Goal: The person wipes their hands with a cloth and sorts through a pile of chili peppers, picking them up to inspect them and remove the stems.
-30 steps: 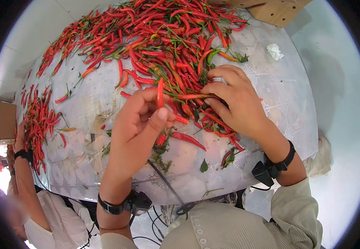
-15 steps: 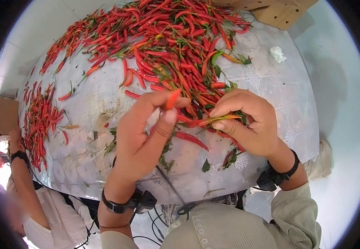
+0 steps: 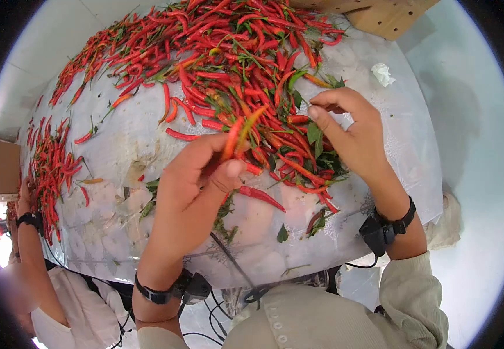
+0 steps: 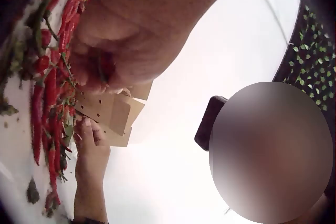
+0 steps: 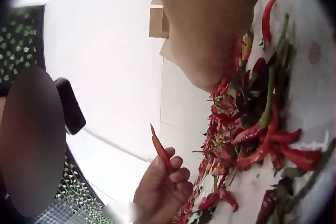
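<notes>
My left hand point(image 3: 191, 195) pinches two chili peppers between thumb and fingers: a red chili point(image 3: 232, 138) and an orange-yellow chili point(image 3: 251, 124), tips pointing up. Both also show in the right wrist view, where the left hand point(image 5: 165, 187) grips the red chili point(image 5: 161, 153). Over the right edge of the pile of chilies point(image 3: 229, 75), my right hand point(image 3: 354, 134) has its thumb and index finger close to each other, with no chili visible between them. Green leaves point(image 3: 316, 136) lie below its thumb. A loose red chili point(image 3: 262, 198) lies right of my left wrist.
A smaller chili heap point(image 3: 54, 174) lies at the left, beside another person's arm point(image 3: 30, 238). Cardboard boxes stand at the back right point(image 3: 388, 17) and far left point(image 3: 5, 167). Crumpled white paper point(image 3: 383, 74) and leaf scraps point(image 3: 283, 234) lie on the plastic-covered table point(image 3: 409, 151).
The right hand picked up an orange-yellow chili from the pile and brought it to the left hand, which now holds it beside the red one. The right hand has moved back over the pile.
</notes>
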Demonstrator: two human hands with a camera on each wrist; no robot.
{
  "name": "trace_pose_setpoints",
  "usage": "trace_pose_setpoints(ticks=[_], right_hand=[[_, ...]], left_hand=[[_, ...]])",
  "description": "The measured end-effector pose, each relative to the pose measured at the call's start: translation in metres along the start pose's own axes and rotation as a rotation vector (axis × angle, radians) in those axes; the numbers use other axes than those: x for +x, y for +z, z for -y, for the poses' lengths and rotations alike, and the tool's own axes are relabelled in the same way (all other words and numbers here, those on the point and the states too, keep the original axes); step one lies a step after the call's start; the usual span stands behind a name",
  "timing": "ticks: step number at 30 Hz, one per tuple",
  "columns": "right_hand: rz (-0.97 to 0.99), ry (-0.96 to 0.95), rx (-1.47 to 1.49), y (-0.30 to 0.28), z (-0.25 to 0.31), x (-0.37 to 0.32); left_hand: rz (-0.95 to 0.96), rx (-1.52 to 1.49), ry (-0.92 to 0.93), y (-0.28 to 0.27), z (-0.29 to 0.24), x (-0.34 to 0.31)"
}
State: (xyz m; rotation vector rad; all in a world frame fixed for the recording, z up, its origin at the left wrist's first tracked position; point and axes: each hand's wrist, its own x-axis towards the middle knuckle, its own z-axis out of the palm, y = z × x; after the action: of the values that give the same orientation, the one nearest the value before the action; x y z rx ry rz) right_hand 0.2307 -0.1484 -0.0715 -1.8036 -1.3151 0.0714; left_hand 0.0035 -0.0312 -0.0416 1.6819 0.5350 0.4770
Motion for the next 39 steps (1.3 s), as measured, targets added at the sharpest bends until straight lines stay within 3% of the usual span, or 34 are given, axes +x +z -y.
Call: trace_pose_setpoints(ticks=[3, 7, 10, 13, 16, 19, 22, 25, 39], right_hand=[[0.071, -0.144, -0.184, 0.008, -0.003, -0.001], [0.198, -0.089, -0.191, 0.006, 0.003, -0.004], [0.204, -0.109, -0.196, 0.004, 0.004, -0.004], [0.046, -0.205, -0.133, 0.003, 0.008, -0.004], [0.018, -0.165, 0.014, -0.004, 0.025, -0.005], [0.188, 0.233, 0.564, -0.004, 0.038, -0.014], [0.240, 0.253, 0.929, 0.007, 0.040, -0.017], [0.349, 0.326, 1.023, 0.007, 0.046, -0.019], [0.289, 0.187, 0.771, 0.020, 0.055, -0.025]], left_hand=[[-0.020, -0.161, -0.071, -0.002, -0.001, 0.001], [0.003, -0.205, -0.092, -0.004, -0.002, 0.002], [-0.011, -0.185, -0.084, -0.004, 0.000, 0.003], [-0.015, -0.227, -0.048, -0.006, 0.007, 0.004], [0.016, -0.244, -0.067, -0.008, 0.006, 0.004], [0.036, -0.306, -0.108, -0.002, 0.001, 0.002], [0.050, -0.314, -0.089, 0.002, -0.002, 0.003], [0.072, -0.352, -0.097, 0.005, -0.001, 0.003], [0.230, -0.407, -0.151, 0.008, 0.007, 0.004]])
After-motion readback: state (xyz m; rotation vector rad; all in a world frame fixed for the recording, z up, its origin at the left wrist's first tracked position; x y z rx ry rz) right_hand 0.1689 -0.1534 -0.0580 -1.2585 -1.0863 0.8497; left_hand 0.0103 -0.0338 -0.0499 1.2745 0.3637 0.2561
